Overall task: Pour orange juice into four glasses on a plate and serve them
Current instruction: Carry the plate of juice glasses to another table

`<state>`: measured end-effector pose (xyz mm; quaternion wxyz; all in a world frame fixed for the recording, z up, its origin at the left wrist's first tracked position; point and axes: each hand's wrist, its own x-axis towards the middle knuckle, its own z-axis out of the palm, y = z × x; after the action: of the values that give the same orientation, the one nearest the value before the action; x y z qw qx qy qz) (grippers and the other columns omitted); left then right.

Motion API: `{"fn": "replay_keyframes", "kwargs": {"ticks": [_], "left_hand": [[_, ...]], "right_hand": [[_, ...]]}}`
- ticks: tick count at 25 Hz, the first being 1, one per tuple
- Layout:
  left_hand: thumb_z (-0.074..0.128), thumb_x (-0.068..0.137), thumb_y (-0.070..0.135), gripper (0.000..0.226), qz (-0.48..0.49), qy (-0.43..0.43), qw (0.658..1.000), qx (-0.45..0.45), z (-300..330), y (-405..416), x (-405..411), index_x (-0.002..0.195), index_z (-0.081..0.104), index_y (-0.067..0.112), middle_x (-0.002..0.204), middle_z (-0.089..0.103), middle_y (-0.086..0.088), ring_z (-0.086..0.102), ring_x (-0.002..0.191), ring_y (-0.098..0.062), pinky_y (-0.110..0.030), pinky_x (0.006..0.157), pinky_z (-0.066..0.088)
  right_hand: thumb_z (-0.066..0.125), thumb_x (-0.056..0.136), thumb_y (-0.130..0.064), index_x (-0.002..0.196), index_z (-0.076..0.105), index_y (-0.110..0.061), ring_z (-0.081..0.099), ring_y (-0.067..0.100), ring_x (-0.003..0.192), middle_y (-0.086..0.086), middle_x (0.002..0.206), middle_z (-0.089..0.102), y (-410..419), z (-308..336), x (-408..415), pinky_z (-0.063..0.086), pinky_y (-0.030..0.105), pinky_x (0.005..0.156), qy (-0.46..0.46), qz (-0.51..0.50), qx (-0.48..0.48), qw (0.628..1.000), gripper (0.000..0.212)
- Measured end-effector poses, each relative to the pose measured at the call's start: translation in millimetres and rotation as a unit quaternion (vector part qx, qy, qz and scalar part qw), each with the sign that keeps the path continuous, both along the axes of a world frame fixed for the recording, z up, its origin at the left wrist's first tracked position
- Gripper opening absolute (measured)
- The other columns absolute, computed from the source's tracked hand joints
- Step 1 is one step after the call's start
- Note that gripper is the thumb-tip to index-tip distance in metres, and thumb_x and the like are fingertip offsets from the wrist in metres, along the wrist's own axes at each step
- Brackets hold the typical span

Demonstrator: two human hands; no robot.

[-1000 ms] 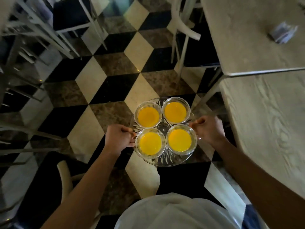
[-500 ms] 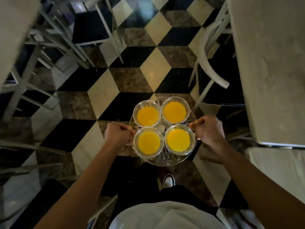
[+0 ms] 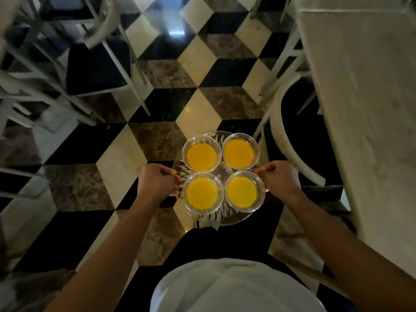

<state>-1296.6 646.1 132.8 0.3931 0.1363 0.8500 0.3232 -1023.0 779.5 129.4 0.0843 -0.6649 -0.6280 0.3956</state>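
Observation:
A clear cut-glass plate [image 3: 221,218] is held level above the checkered floor, at waist height in front of me. On it stand several glasses of orange juice in a square: far left [image 3: 202,153], far right [image 3: 239,151], near left [image 3: 202,194], near right [image 3: 242,192]. All are upright and filled. My left hand [image 3: 156,181] grips the plate's left rim with fingers curled. On the plate's right rim my right hand [image 3: 279,179] is closed the same way.
A pale wooden table [image 3: 369,104] runs along the right, with a white chair [image 3: 290,131] tucked beside it. More white chairs with dark seats [image 3: 96,68] crowd the left. A black, cream and brown tiled aisle [image 3: 198,59] leads ahead between them.
I have walked forward along the aisle: the right table and the chairs on both sides have slid toward me. Both hands keep the same hold on the plate, and the glasses stay level.

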Motion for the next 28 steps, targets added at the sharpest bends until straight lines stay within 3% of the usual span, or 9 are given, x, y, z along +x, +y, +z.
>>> {"fn": "replay_keyframes", "kwargs": {"ticks": [9,16,21,24,28], "left_hand": [[0.071,0.09,-0.011,0.016,-0.025,-0.001,1.0,-0.002,11,172,-90,0.081,0.069,0.002,0.075,0.076,-0.018,0.077,0.067,-0.032,-0.047,0.066,0.068],[0.074,0.089,-0.006,0.01,-0.025,0.023,0.999,-0.007,14,332,-143,0.082,0.072,0.0,0.076,0.075,-0.017,0.079,0.071,-0.032,-0.048,0.073,0.068],[0.076,0.089,-0.004,0.011,-0.006,0.01,1.0,-0.016,18,437,-175,0.08,0.073,0.001,0.074,0.075,-0.016,0.077,0.068,-0.03,-0.049,0.073,0.067],[0.077,0.089,-0.004,0.009,-0.004,0.004,1.0,-0.019,16,499,-195,0.081,0.074,0.0,0.074,0.076,-0.016,0.077,0.064,-0.026,-0.046,0.071,0.068],[0.077,0.088,-0.003,0.009,-0.022,0.01,1.0,-0.015,10,583,-229,0.081,0.075,0.002,0.076,0.078,-0.016,0.079,0.071,-0.03,-0.047,0.073,0.068]], "right_hand": [[0.082,0.085,-0.021,0.074,0.076,-0.014,0.074,0.018,0.059,0.002,0.062,0.074,166,5,-89,0.065,0.043,0.066,0.034,-0.055,-0.036,0.997,0.014],[0.079,0.087,-0.029,0.071,0.073,-0.02,0.072,0.014,0.055,-0.001,0.059,0.073,332,-8,-146,0.064,0.036,0.058,0.045,-0.03,-0.024,0.998,0.02],[0.079,0.086,-0.031,0.072,0.072,-0.02,0.072,0.012,0.058,-0.003,0.061,0.073,442,6,-182,0.064,0.041,0.065,0.035,-0.011,-0.019,0.999,0.019],[0.079,0.087,-0.03,0.071,0.07,-0.021,0.071,0.009,0.054,-0.003,0.06,0.072,501,8,-200,0.063,0.034,0.058,0.026,-0.007,-0.011,1.0,0.021],[0.079,0.087,-0.03,0.072,0.068,-0.021,0.065,-0.001,0.046,-0.006,0.06,0.07,583,3,-228,0.048,0.019,0.046,0.017,-0.001,-0.008,1.0,0.021]]}}
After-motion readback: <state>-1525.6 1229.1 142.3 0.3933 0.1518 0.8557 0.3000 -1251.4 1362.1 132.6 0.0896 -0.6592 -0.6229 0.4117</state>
